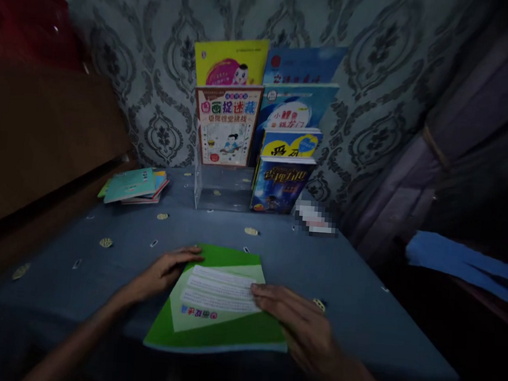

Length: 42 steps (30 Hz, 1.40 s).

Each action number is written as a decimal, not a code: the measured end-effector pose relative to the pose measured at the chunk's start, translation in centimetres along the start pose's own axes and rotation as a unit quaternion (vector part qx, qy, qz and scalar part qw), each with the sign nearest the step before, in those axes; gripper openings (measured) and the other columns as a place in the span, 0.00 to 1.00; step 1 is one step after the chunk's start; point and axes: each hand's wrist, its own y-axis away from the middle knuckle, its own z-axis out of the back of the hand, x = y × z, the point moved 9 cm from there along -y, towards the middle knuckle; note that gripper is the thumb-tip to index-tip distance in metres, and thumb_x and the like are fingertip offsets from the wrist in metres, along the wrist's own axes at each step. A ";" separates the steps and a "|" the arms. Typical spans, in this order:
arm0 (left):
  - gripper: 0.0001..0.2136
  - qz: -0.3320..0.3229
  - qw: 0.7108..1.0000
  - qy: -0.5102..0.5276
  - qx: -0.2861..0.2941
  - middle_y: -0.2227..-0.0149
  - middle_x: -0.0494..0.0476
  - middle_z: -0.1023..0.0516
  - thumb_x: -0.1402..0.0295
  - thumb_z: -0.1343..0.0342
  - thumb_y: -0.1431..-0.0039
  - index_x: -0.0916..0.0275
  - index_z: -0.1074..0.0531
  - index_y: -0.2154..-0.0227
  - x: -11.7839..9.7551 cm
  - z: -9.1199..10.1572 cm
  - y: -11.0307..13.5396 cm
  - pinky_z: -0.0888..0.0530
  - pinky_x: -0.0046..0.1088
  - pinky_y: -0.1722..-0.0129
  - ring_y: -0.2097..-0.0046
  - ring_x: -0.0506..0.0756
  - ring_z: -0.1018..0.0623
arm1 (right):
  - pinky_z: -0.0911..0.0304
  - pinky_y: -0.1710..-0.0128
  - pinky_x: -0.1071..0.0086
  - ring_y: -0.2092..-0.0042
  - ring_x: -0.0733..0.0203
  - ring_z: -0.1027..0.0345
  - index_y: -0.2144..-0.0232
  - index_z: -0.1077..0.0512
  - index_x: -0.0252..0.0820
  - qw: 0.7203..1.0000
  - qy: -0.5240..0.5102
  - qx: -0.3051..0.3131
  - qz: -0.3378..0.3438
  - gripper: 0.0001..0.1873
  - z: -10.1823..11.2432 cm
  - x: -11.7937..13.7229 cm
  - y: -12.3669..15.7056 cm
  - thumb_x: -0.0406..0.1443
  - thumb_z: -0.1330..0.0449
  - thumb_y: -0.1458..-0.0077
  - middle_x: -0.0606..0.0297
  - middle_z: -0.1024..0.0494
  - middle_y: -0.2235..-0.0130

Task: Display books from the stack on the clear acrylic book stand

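Observation:
A green book (222, 335) with a pale text panel lies near the table's front edge, its printed title upside down to me. Its near edge reaches to the table's front rim. My left hand (163, 274) holds the far left corner, fingertips on the cover and thumb tucked beside the edge. On the opposite side, my right hand (299, 324) grips the right edge, its fingers lying over the panel and its thumb hidden below.
Beyond the book stands a clear stepped rack (223, 191) with several upright books, a dark blue one (283, 184) lowest at right. A small stack of books (135, 185) lies back left. A pixelated patch (316, 219) is right of the rack. The tablecloth (352, 278) is blue.

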 end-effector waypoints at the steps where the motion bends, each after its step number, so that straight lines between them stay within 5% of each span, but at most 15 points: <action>1: 0.18 0.005 1.000 0.029 -0.006 0.39 0.57 0.30 0.64 0.47 0.39 0.53 0.26 0.46 -0.3 0.2 0.0 0.36 0.45 0.37 0.36 0.62 0.33 | 0.27 0.55 0.70 0.55 0.59 0.23 0.50 0.29 0.42 1.000 -0.007 -0.019 -0.016 0.15 0.5 -0.6 -0.9 0.34 0.52 0.32 0.56 0.18 0.56; 4: 0.21 0.034 0.990 0.117 -0.074 0.41 0.58 0.27 0.53 0.43 0.41 0.55 0.25 0.48 -0.5 1.0 -0.9 0.35 0.45 0.37 0.38 0.64 0.31 | 0.30 0.72 0.73 0.72 0.62 0.26 0.67 0.26 0.44 0.990 -0.029 -0.081 -0.108 0.16 1.7 -3.3 -3.8 0.40 0.51 0.32 0.65 0.21 0.73; 7: 0.24 0.052 0.949 0.238 -0.201 0.48 0.59 0.22 0.45 0.45 0.43 0.59 0.23 0.53 0.2 2.6 -2.9 0.32 0.42 0.40 0.43 0.63 0.26 | 0.40 0.80 0.73 0.80 0.65 0.37 0.82 0.34 0.43 0.960 -0.077 -0.134 -0.232 0.26 2.4 -6.9 -6.0 0.48 0.49 0.35 0.69 0.33 0.83; 12: 0.25 0.067 0.857 0.382 -0.340 0.55 0.57 0.18 0.46 0.39 0.49 0.61 0.22 0.58 0.8 4.1 -7.1 0.30 0.40 0.42 0.45 0.62 0.24 | 0.36 0.79 0.71 0.78 0.64 0.36 0.81 0.33 0.42 0.890 -0.244 -0.161 -0.350 0.28 0.8 -12.4 -8.2 0.58 0.43 0.46 0.67 0.30 0.79; 17: 0.15 0.112 0.820 0.490 -0.273 0.62 0.59 0.16 0.55 0.39 0.46 0.64 0.24 0.65 0.9 2.2 -10.0 0.25 0.39 0.49 0.54 0.61 0.19 | 0.49 0.86 0.75 0.82 0.70 0.46 0.80 0.33 0.40 0.820 -0.361 -0.142 -0.422 0.29 -2.5 -16.8 -8.4 0.60 0.36 0.57 0.71 0.34 0.81; 22: 0.10 0.245 0.848 0.434 -0.180 0.71 0.57 0.19 0.61 0.45 0.42 0.62 0.28 0.66 4.7 -0.3 -8.9 0.22 0.33 0.66 0.68 0.57 0.18 | 0.62 0.87 0.77 0.83 0.73 0.51 0.81 0.36 0.41 0.762 -0.390 -0.079 -0.511 0.32 -7.0 -20.8 -5.8 0.62 0.34 0.66 0.73 0.38 0.82; 25: 0.11 0.314 0.915 0.241 -0.078 0.79 0.52 0.25 0.60 0.52 0.38 0.61 0.32 0.70 6.7 -0.3 -7.9 0.27 0.30 0.76 0.78 0.55 0.23 | 0.58 0.87 0.75 0.84 0.71 0.51 0.83 0.39 0.43 0.797 -0.308 -0.020 -0.520 0.31 -8.7 -22.8 -4.0 0.64 0.40 0.61 0.74 0.41 0.85; 28: 0.11 0.253 0.964 -0.070 -0.029 0.78 0.52 0.27 0.63 0.52 0.37 0.61 0.33 0.73 6.1 1.8 -8.7 0.29 0.29 0.73 0.76 0.54 0.24 | 0.53 0.84 0.73 0.84 0.68 0.46 0.85 0.40 0.44 0.829 -0.241 0.044 -0.503 0.28 -9.5 -23.9 -2.8 0.59 0.41 0.55 0.72 0.39 0.86; 31: 0.07 0.155 0.949 -0.273 -0.041 0.65 0.58 0.22 0.66 0.52 0.37 0.62 0.30 0.64 4.0 2.4 -10.1 0.28 0.34 0.61 0.62 0.58 0.22 | 0.51 0.79 0.71 0.79 0.64 0.39 0.84 0.38 0.43 0.875 -0.081 0.110 -0.465 0.22 -8.3 -23.9 -2.7 0.48 0.41 0.47 0.68 0.34 0.83; 35: 0.10 0.068 0.933 -0.351 -0.041 0.51 0.65 0.26 0.69 0.52 0.36 0.64 0.32 0.54 3.0 0.3 -11.7 0.28 0.39 0.52 0.51 0.61 0.25 | 0.45 0.73 0.69 0.70 0.57 0.31 0.73 0.31 0.42 0.891 0.172 0.160 -0.388 0.10 -6.6 -22.0 -4.1 0.39 0.43 0.42 0.61 0.24 0.72; 39: 0.13 0.010 0.924 -0.377 -0.063 0.44 0.67 0.29 0.70 0.53 0.35 0.63 0.34 0.49 3.3 -1.2 -12.2 0.29 0.44 0.48 0.45 0.62 0.28 | 0.35 0.56 0.63 0.53 0.53 0.30 0.59 0.28 0.41 0.958 0.126 0.188 -0.178 0.08 -10.1 -16.8 -7.0 0.33 0.46 0.38 0.55 0.21 0.57; 42: 0.14 -0.009 0.917 -0.392 -0.075 0.43 0.67 0.28 0.70 0.55 0.33 0.64 0.34 0.48 3.6 -1.4 -12.1 0.29 0.43 0.47 0.43 0.62 0.28 | 0.41 0.41 0.57 0.42 0.54 0.35 0.49 0.30 0.43 0.973 0.034 0.215 -0.079 0.15 -12.6 -14.6 -7.4 0.32 0.47 0.37 0.57 0.25 0.46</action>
